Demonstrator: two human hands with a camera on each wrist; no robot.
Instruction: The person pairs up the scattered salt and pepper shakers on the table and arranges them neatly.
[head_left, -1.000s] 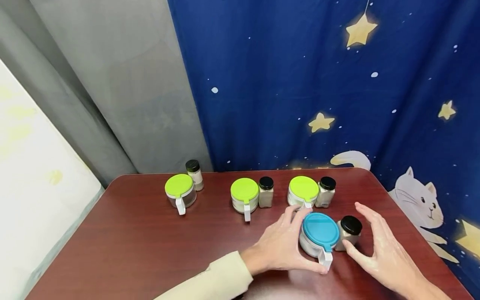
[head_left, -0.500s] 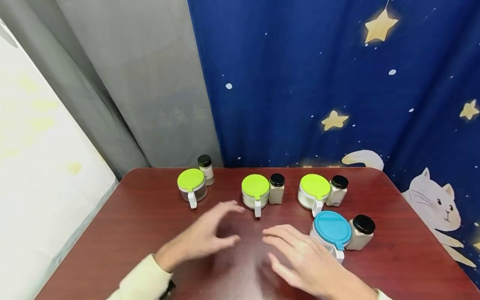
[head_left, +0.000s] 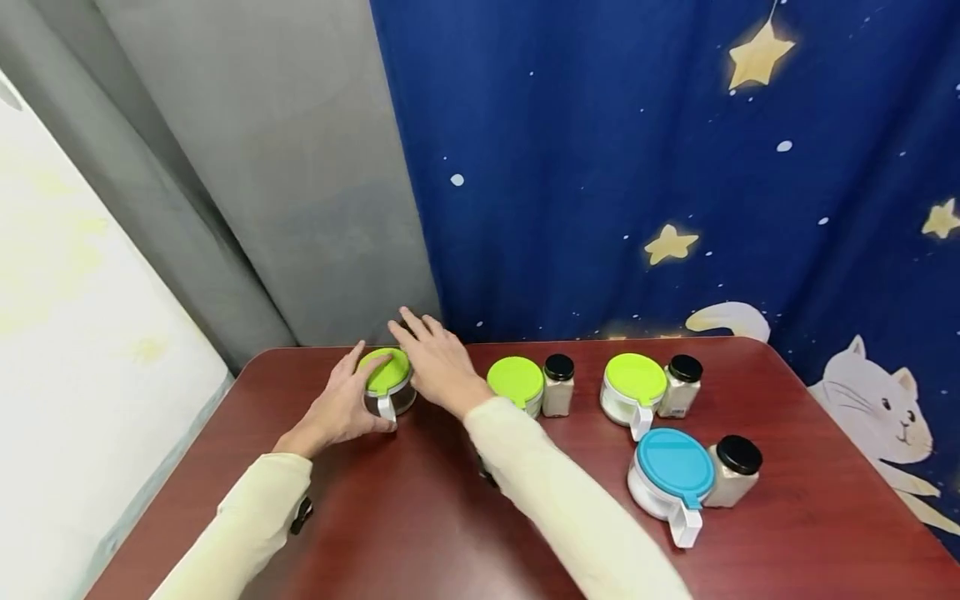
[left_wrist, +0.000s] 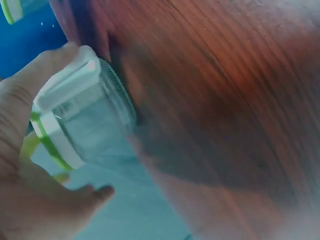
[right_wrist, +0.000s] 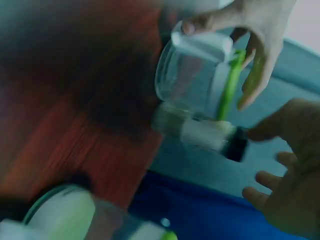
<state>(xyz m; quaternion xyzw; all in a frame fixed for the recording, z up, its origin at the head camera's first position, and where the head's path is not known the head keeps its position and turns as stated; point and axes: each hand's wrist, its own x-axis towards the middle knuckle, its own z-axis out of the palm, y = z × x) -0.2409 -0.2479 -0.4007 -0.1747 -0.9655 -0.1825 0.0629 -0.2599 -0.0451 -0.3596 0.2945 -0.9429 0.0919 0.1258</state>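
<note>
At the table's far left stands a clear seasoning jar [head_left: 388, 402] with a green lid and a white handle. My left hand [head_left: 343, 400] curves round it, thumb on the handle and fingers about the lid, as the left wrist view also shows with the same jar [left_wrist: 95, 120]. Beside that jar, my right hand [head_left: 441, 367] reaches over a small shaker bottle [right_wrist: 202, 134] with a black cap. Its fingers are spread, with the thumb close to the cap; contact is unclear. In the head view the right hand hides most of this bottle.
Farther right are a green-lidded jar [head_left: 516, 381] with a black-capped bottle [head_left: 558, 387], another such jar [head_left: 633, 392] and bottle [head_left: 681, 387]. A blue-lidded jar [head_left: 675, 467] and a bottle [head_left: 733, 473] stand nearer. Curtains [head_left: 562, 167] hang behind the table [head_left: 420, 517].
My left hand has left the blue-lidded jar and moved left to the far-left green-lidded jar. My right hand has crossed from the right side to the shaker bottle there.
</note>
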